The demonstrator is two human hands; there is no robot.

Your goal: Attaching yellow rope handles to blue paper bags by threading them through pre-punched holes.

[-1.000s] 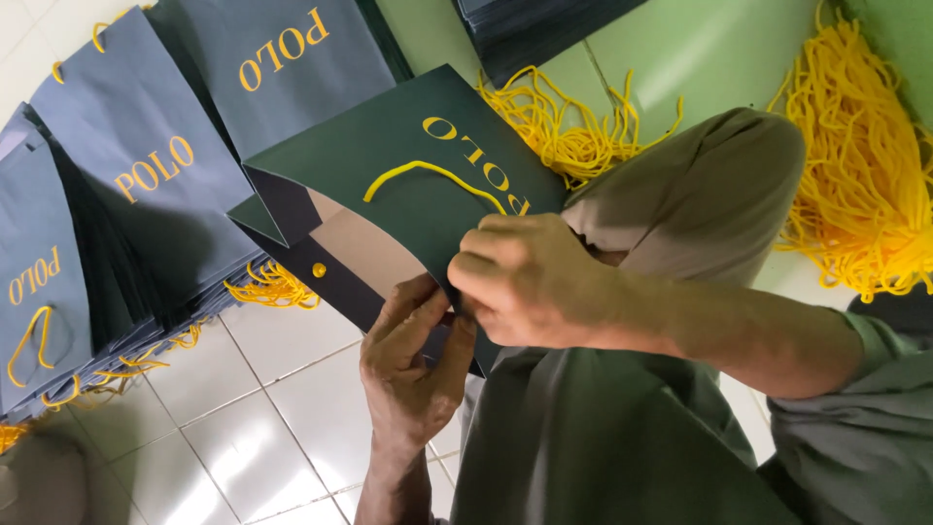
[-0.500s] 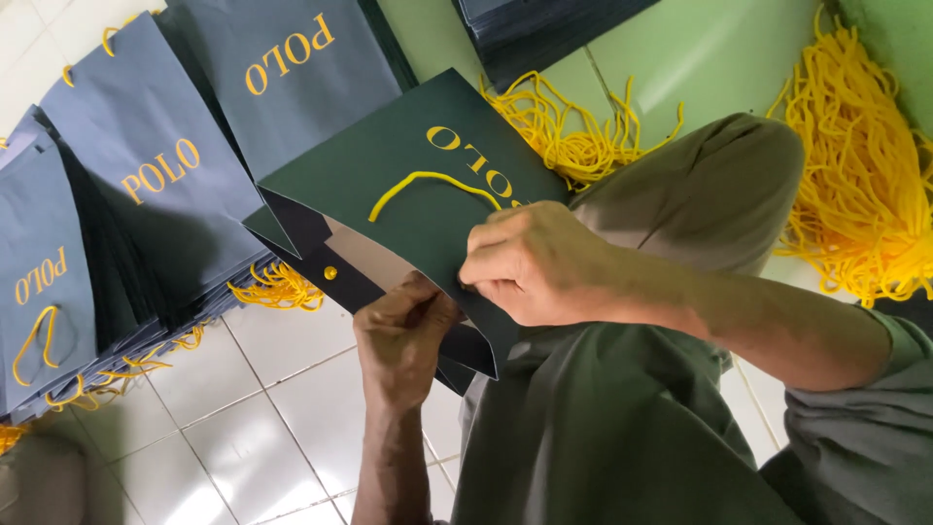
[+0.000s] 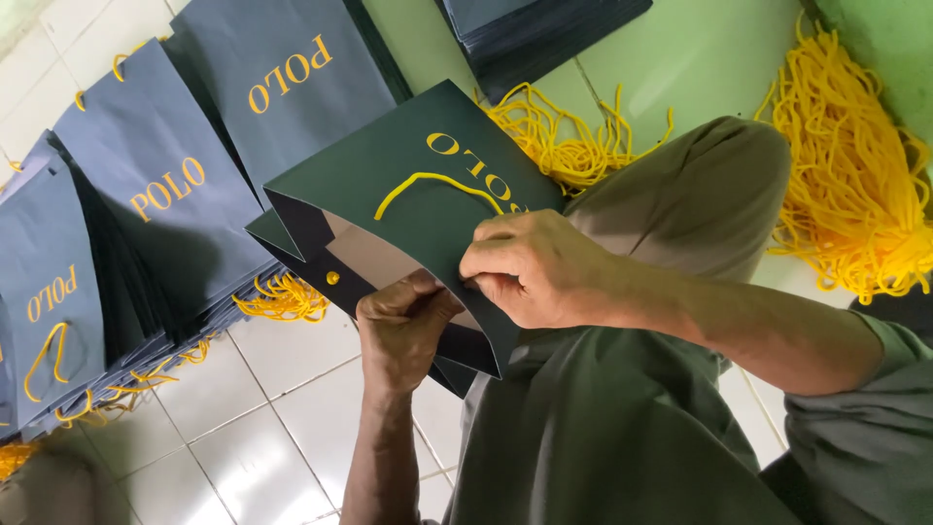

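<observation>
A person seated on a white tiled floor held a dark green paper bag with gold lettering above their lap, its open mouth turned toward the camera. The right hand was closed over the bag's upper edge, fingers curled and pinching the paper just below a yellow cord handle that looped across the bag's face. The left hand reached up from below, its fingers bent and pressed into the bag's open mouth; whether it gripped a cord or only the paper could not be told. A small yellow knot showed on the bag's inner flap, just left of that hand.

To the left, a row of dark blue paper bags with gold lettering lay overlapped on the floor, yellow handles poking from their lower edges. A loose tangle of yellow cords lay behind the green bag, beside the person's raised knee in olive trousers. A larger heap of yellow cords lay at the right, against a green wall. 1 more stack of dark bags lay at the top edge.
</observation>
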